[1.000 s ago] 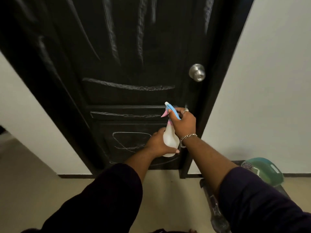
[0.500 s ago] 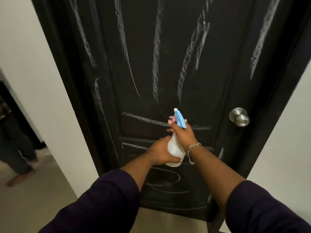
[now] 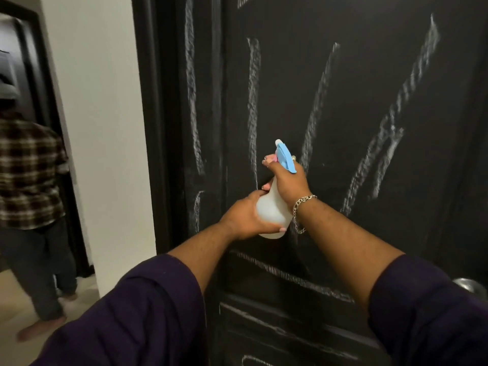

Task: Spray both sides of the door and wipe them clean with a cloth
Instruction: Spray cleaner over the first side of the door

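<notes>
We see one white spray bottle [image 3: 272, 210] held upright before the black door [image 3: 343, 107], its blue nozzle [image 3: 285, 155] aimed at the chalk-streaked panel. Our right hand [image 3: 289, 182] grips the neck; our left hand [image 3: 244, 217] grasps the base. One knob [image 3: 472, 285] shows low right. One person [image 3: 29, 180] stands at far left.

The door [image 3: 343, 101] is black and carries whitish chalk-like streaks [image 3: 253, 101] running mostly lengthwise across its panels. The spray bottle [image 3: 272, 210] has a translucent white body, a light blue head [image 3: 285, 157] and a pink trigger [image 3: 272, 159]. Both sleeves [image 3: 137, 313] are dark purple, the bracelet [image 3: 301, 204] is silver, the wall [image 3: 105, 128] is off-white, and the person at left wears a brown-and-cream plaid shirt [image 3: 29, 170].
</notes>
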